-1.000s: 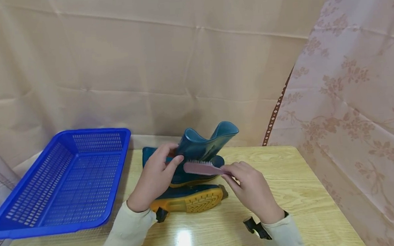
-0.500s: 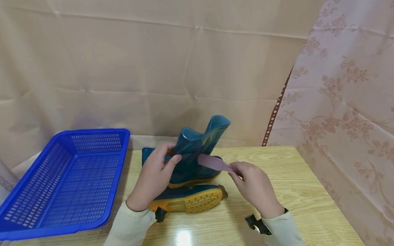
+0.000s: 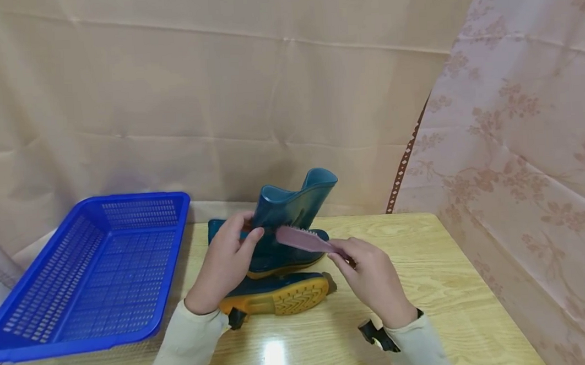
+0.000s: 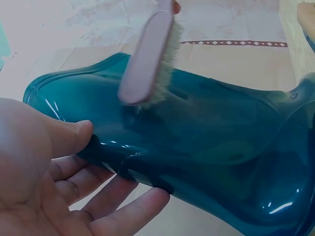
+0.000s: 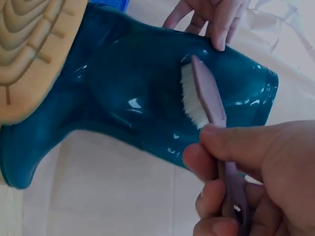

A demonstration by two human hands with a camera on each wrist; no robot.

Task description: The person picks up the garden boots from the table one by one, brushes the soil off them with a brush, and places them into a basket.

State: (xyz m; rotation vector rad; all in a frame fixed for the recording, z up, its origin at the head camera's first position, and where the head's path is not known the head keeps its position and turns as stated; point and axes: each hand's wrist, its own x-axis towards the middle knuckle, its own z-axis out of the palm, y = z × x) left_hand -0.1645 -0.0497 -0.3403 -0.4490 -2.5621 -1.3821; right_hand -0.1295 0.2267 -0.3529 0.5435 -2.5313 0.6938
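Note:
A dark teal rubber rain boot (image 3: 291,207) stands behind its mate, its shaft leaning to the right with the top gaping. My left hand (image 3: 225,262) grips the side of the shaft, thumb (image 4: 74,137) on the near face and fingers underneath in the left wrist view. In my right hand (image 3: 374,277) is the handle of a mauve scrub brush (image 5: 209,91). Its white bristles (image 5: 191,98) face the shaft and lie right at its surface. The second boot (image 3: 298,298) lies on its side in front, yellow treaded sole toward me.
At the left is a blue perforated plastic basket (image 3: 141,197), its floor bare. The boots are on a light wood-grain table (image 3: 427,285). A beige cloth (image 3: 194,99) hangs behind, and a floral curtain (image 3: 528,137) covers the right side.
The brush swung right and up across the shaft, then came back left. The boot shaft has tipped a little leftward and more upright. My left hand keeps its hold, shifting slightly left.

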